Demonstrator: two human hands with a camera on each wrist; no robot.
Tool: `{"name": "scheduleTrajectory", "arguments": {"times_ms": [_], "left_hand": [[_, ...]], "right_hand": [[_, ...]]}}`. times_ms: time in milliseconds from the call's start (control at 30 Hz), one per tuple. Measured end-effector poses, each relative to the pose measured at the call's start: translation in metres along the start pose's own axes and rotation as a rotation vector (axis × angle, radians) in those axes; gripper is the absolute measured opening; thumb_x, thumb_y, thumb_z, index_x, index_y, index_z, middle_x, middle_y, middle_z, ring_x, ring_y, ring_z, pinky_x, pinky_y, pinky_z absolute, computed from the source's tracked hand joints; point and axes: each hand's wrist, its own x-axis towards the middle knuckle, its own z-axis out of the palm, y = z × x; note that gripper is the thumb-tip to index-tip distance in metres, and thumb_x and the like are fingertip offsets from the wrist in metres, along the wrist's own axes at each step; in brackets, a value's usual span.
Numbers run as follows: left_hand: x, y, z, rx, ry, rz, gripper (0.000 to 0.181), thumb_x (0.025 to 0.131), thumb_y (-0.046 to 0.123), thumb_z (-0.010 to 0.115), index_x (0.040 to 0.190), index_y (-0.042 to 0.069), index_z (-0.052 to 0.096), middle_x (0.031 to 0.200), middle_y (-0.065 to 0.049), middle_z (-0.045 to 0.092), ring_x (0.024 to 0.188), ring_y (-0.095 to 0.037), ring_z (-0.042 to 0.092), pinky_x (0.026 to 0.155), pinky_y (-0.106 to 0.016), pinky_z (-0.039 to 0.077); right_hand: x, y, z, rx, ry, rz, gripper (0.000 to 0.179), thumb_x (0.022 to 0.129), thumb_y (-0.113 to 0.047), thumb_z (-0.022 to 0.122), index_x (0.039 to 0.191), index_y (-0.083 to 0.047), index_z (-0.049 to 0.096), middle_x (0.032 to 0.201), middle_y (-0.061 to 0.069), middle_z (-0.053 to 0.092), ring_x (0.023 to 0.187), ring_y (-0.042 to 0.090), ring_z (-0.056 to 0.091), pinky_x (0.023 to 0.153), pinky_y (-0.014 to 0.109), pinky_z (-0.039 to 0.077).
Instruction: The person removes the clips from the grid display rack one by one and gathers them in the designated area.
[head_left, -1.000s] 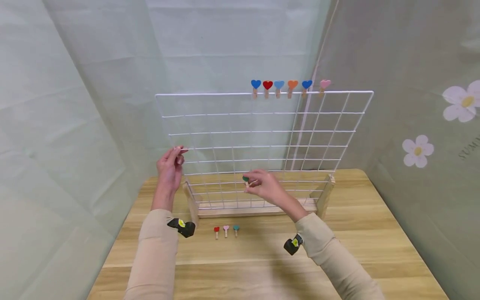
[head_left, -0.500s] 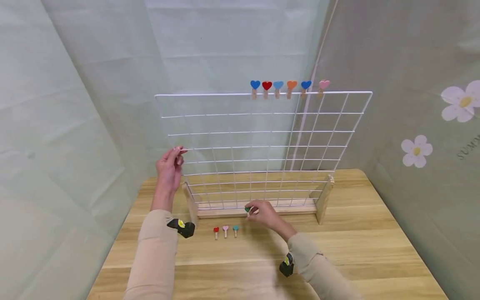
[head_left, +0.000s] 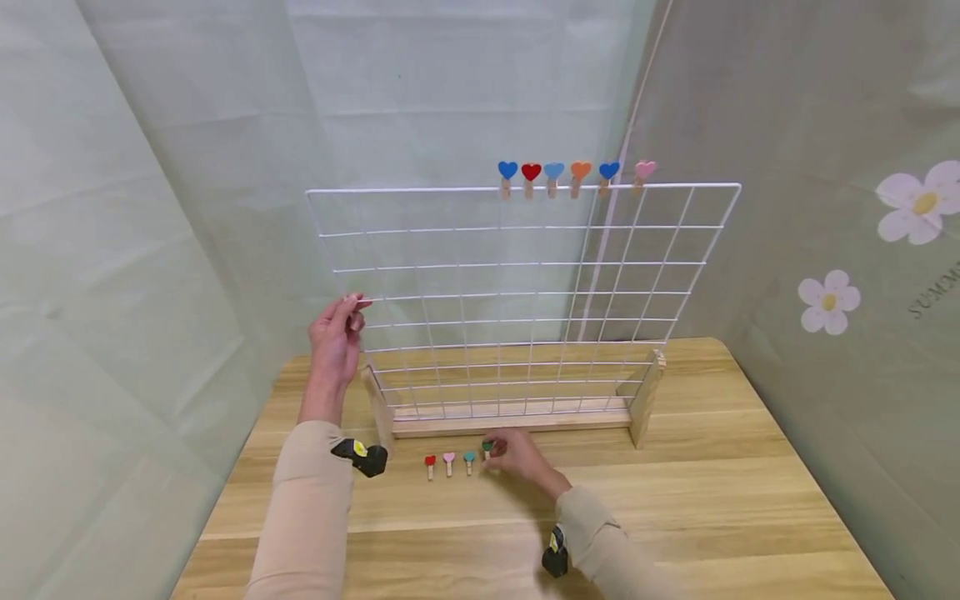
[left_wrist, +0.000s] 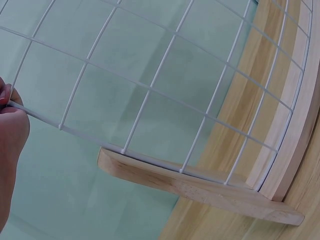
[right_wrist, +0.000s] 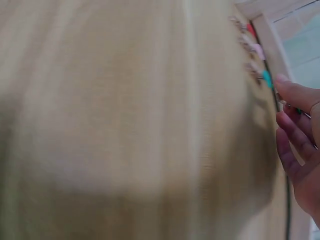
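Observation:
My left hand [head_left: 335, 342] grips the left edge wire of a white wire grid panel [head_left: 465, 319], which stands in a wooden base [head_left: 450, 428]. In the left wrist view the fingers [left_wrist: 12, 125] pinch that edge wire. Low in front of the base, my right hand [head_left: 521, 458] pinches a clothespin with a dark green heart [head_left: 487, 447], partly hidden by the fingers. Just left of it on the table lie a teal heart clothespin [head_left: 468, 463], a pink one [head_left: 449, 464] and a red one [head_left: 431, 467], in a row.
Several heart clothespins, among them an orange one [head_left: 581, 175] and a light pink one [head_left: 644, 174], are clipped along the grid's top wire. The wooden table [head_left: 720, 483] ends at a pale curtain [head_left: 420, 100] behind and at both sides.
My right hand has moved down from in front of the grid to the tabletop, carrying the green heart clothespin beside the row. My left hand keeps its hold on the grid.

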Motion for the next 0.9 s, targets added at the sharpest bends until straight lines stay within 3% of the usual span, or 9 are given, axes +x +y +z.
{"name": "scheduleTrajectory", "arguments": {"times_ms": [200,533,900], "left_hand": [[0.001,-0.001,-0.001,-0.012,-0.003,-0.005,0.024,0.097,-0.003,0.054,0.082,0.0,0.073,0.076,-0.009,0.069,0.057,-0.01,0.043,0.054,-0.017,0.036],[0.002,0.0,-0.001,0.005,0.005,-0.021,0.02,0.096,-0.001,0.057,0.084,0.001,0.073,0.078,-0.008,0.068,0.059,-0.011,0.043,0.055,-0.017,0.036],[0.002,-0.002,-0.002,-0.005,0.004,0.002,0.025,0.095,-0.005,0.054,0.08,0.001,0.073,0.075,-0.008,0.069,0.056,-0.009,0.044,0.054,-0.017,0.035]], "right_hand": [[-0.004,0.012,0.014,-0.034,0.03,-0.013,0.033,0.072,-0.009,0.085,0.101,0.0,0.07,0.084,0.001,0.066,0.074,0.008,0.055,0.067,0.023,0.048],[-0.002,0.013,0.021,-0.236,0.1,-0.043,0.036,0.069,-0.022,0.088,0.099,-0.008,0.073,0.091,-0.001,0.068,0.08,0.012,0.049,0.072,0.029,0.041],[-0.005,0.015,0.021,-0.229,0.06,-0.039,0.044,0.07,-0.025,0.087,0.106,-0.004,0.071,0.098,0.002,0.066,0.089,0.017,0.052,0.079,0.033,0.044]]}}
